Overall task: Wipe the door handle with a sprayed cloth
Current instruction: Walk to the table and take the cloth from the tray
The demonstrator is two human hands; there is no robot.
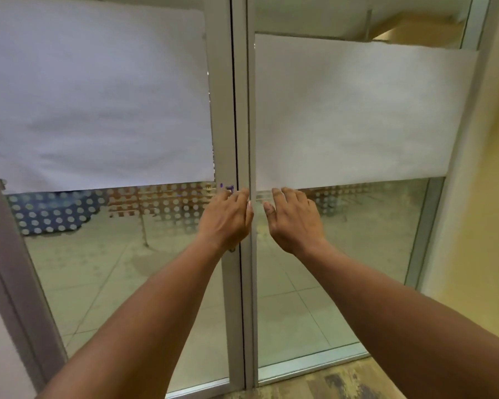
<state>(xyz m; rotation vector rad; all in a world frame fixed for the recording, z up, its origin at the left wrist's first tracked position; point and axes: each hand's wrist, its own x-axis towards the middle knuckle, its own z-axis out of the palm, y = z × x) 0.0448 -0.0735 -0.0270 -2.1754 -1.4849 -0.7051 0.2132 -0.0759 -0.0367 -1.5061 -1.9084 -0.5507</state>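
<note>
Reaching at the door seam, left hand (226, 218) and right hand (296, 218) both loose-fingered, holding nothing. No cloth visible; handle seemingly hidden behind left hand. Probably pre-wipe; next needs fetching cloth.

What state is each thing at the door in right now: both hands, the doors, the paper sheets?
left hand: fingers curled at the left door's frame edge, handle not visible
right hand: open, fingers against the right door
glass doors: closed, frames meeting
paper sheets: covering the upper glass
cloth: none in view
</note>
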